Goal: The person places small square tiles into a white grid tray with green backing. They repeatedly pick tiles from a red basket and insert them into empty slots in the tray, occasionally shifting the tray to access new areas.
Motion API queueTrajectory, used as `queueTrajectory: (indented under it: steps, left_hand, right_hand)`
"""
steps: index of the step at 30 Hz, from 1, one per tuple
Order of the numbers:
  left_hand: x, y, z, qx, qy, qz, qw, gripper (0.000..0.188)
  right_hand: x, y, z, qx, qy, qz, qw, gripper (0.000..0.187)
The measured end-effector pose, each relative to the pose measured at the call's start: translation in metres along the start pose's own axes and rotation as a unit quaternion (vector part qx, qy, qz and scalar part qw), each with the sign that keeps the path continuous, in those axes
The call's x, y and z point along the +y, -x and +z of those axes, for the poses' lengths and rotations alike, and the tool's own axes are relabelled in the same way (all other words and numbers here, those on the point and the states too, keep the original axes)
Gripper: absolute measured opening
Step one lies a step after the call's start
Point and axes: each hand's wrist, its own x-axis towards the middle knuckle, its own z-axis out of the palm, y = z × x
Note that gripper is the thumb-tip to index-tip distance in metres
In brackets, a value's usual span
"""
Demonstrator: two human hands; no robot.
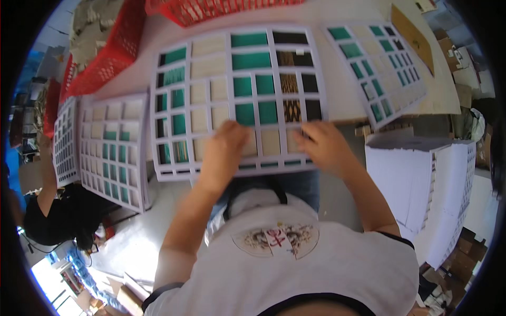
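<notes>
Your left hand (229, 145), its fingers curled inward and blurred, bends over the lower bars of a white grid board (229, 63) at 6 o'clock from its middle; whether it pinches anything, you cannot tell from this view. At 4 o'clock, your right hand (321, 145) rests its loosely bent, slightly parted fingers on the lower right bars, its grip likewise unclear.

The board lies before you, its near edge toward your lap. Much of it appears done: green panels (250, 60) fill cells from 12 o'clock down and along the left, with dark panels (312, 109) and patterned panels (291, 110) at 2 to 3 o'clock. Beige cells (205, 68) at 11 o'clock and beneath your hands may be unfilled, or simply backed in beige.

Farther out, a second grid board (143, 152) stands tilted at 9 o'clock and a third grid board (363, 87) lies at 2 o'clock, both with green and beige cells. A red basket (113, 58) sits at 10 o'clock.
</notes>
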Motion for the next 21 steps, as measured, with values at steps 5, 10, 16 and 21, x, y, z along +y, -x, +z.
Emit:
queueTrajectory:
  steps: [5, 10, 16, 21]
  left_hand:
    - [-0.002, 0.018, 0.005, 0.045, -0.077, 0.125, 0.988, 0.04]
    - [-0.01, 0.035, 0.0, 0.01, -0.188, 0.149, 0.971, 0.056]
    - [-0.02, 0.019, 0.003, 0.011, -0.156, 0.166, 0.974, 0.063]
    - [-0.027, 0.016, 0.002, -0.002, -0.13, 0.167, 0.977, 0.06]
  right_hand:
    - [0.028, -0.041, -0.049, -0.058, -0.185, 0.023, 0.981, 0.024]
    - [0.119, -0.163, -0.087, 0.175, -0.232, 0.113, 0.95, 0.022]
    - [0.286, -0.384, -0.094, 0.168, -0.073, 0.14, 0.973, 0.059]
    - [0.286, -0.472, -0.054, -0.203, 0.095, 0.234, 0.946, 0.117]
